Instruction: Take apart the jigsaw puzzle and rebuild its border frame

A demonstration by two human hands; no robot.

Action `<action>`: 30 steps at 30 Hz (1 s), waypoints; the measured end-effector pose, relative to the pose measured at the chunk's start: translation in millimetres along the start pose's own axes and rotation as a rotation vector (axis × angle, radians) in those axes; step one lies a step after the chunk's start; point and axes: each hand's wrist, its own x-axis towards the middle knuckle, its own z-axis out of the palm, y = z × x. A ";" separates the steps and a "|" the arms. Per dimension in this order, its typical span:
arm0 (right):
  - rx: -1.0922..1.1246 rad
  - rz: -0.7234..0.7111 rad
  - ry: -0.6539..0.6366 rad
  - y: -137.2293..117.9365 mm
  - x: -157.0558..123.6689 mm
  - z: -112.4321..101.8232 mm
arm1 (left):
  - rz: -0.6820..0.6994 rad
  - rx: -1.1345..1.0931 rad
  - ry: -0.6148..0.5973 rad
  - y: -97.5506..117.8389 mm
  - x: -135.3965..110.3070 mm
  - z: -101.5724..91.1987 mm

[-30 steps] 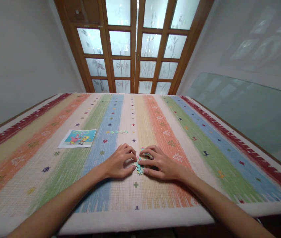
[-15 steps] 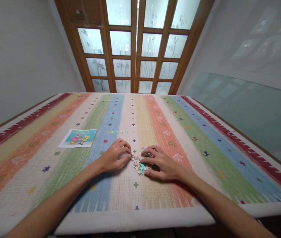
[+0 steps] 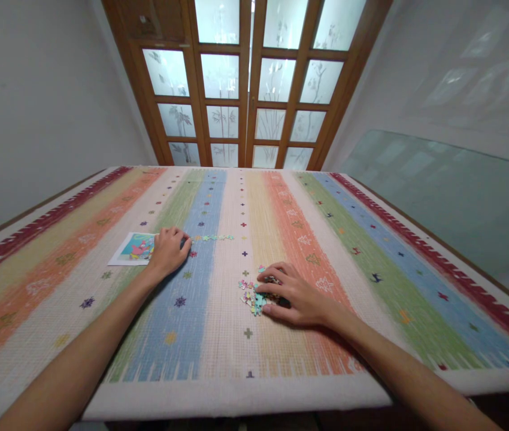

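Note:
My left hand is over the right part of a picture card showing a pink and a yellow cartoon figure. Its fingers are curled in, thumb against index finger, at the left end of a short row of pale green jigsaw pieces. Whatever may be between those fingertips is hidden. My right hand rests over a small heap of jigsaw pieces, thumb and fingers apart and touching it. Pink, cream and turquoise pieces show at the heap's left side; others lie under the palm.
A striped, patterned cloth covers the table. Beyond its far edge stand wooden doors with frosted panes. A glass-like panel leans by the right wall.
My left hand has moved away from the heap, left and farther forward, to the card and the row of pieces. My right hand has stayed at the heap.

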 end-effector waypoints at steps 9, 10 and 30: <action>0.008 0.003 0.003 0.9 -0.6 1.2 | 0.011 0.016 0.061 3.9 4.4 9.4; 0.010 0.003 0.005 0.8 -0.4 1.1 | 0.019 0.009 0.060 4.0 4.8 10.5; 0.013 -0.014 0.056 3.4 -3.5 0.4 | 0.569 -0.498 -0.078 72.1 -40.1 -4.2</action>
